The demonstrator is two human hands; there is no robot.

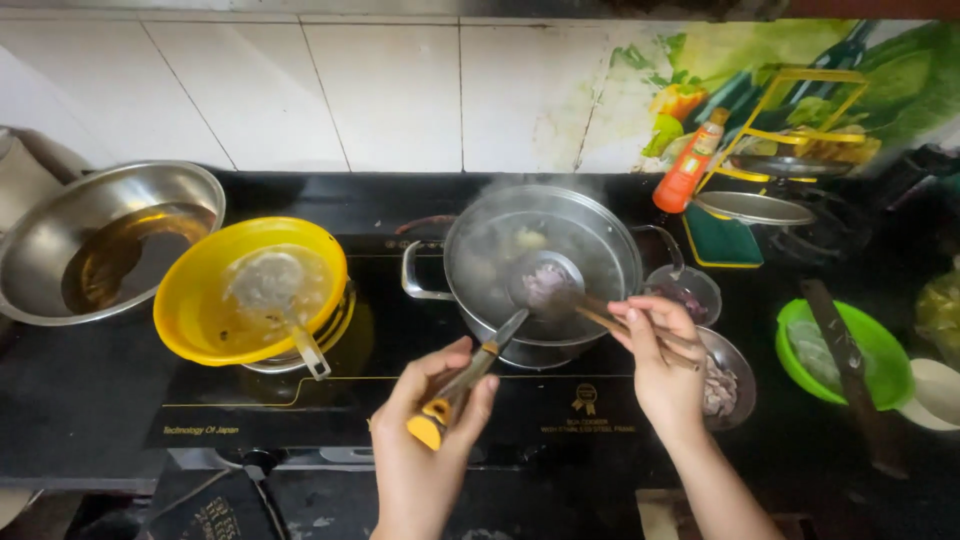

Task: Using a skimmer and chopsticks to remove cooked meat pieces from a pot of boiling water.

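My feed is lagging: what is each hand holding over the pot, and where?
The left hand grips the ladle at its yellow handle end. The right hand pinches the chopsticks near their upper end.

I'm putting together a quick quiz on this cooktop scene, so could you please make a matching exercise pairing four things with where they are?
Things:
1. ladle
2. chopsticks
3. yellow colander
4. green bowl

Places:
A. at the far right of the counter
B. in the right hand
C. left of the steaming steel pot, with a skimmer in it
D. in the left hand, its bowl over the pot

Pairs: 1-D, 2-B, 3-C, 4-A
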